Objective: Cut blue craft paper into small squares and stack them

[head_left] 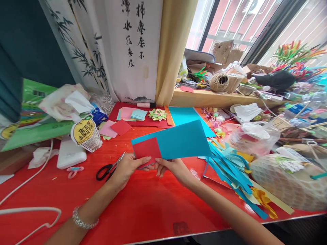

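A red paper square [147,149] lies flat against the left end of a long blue paper sheet [180,140], both raised above the table. My left hand [129,167] is closed on the lower left corner of the two, its thumb across the red square. With its fingers pinched together, my right hand [172,168] grips the lower edge near the square's lower right corner. Black-handled scissors [103,173] rest on the table just left of my left hand, their blades partly hidden behind it.
On the red table [153,207], blue paper strips [230,166] are heaped at the right beside a netted round fruit [288,180]. Farther back are pastel paper squares [139,114], a folded paper flower [157,115] and more blue paper [185,114]. A white cable [30,211] loops at the left.
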Tool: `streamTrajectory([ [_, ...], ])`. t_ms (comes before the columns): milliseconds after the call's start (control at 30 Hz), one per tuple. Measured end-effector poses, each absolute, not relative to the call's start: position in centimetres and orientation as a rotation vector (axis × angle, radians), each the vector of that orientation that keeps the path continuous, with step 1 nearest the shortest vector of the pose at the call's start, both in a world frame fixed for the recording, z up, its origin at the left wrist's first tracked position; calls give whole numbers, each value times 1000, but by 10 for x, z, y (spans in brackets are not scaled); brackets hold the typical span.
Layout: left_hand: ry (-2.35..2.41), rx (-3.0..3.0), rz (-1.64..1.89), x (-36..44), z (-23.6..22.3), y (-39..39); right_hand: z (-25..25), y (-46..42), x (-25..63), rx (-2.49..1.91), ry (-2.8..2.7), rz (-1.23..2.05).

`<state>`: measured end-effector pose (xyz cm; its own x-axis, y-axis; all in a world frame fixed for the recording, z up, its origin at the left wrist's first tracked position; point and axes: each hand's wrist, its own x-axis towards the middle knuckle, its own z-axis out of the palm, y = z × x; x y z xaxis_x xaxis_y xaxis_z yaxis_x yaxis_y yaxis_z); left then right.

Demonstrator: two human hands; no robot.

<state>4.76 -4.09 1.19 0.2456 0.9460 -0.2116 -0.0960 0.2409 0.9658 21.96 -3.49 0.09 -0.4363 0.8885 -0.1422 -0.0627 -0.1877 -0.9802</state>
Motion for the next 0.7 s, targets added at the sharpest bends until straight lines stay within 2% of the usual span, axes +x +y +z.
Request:
streamTrajectory([
  [100,1131,1039,1156,36,24,-37,4,-40,206,-970,-1444,1741],
  [167,1167,992,1355,26,33,-34,2,-51,191,-931,-1744,1676],
  [200,1170,975,1450,21,37,-33,0,-58,182,-910,-1991,1541],
  [300,1154,982,1660,12,45,-31,-11,-72,146,-738,-2606,669],
  [367,1149,1008,1720,11,47,-32,-19,-74,121,-653,-2718,238],
  [400,1152,1016,1724,12,46,-32,-23,-72,110,-624,-2718,134],
  [533,1185,1004,1588,17,41,-33,-35,-61,89,-600,-2690,102],
  [700,1176,934,1454,20,32,-30,-34,-56,132,-570,-2726,280],
])
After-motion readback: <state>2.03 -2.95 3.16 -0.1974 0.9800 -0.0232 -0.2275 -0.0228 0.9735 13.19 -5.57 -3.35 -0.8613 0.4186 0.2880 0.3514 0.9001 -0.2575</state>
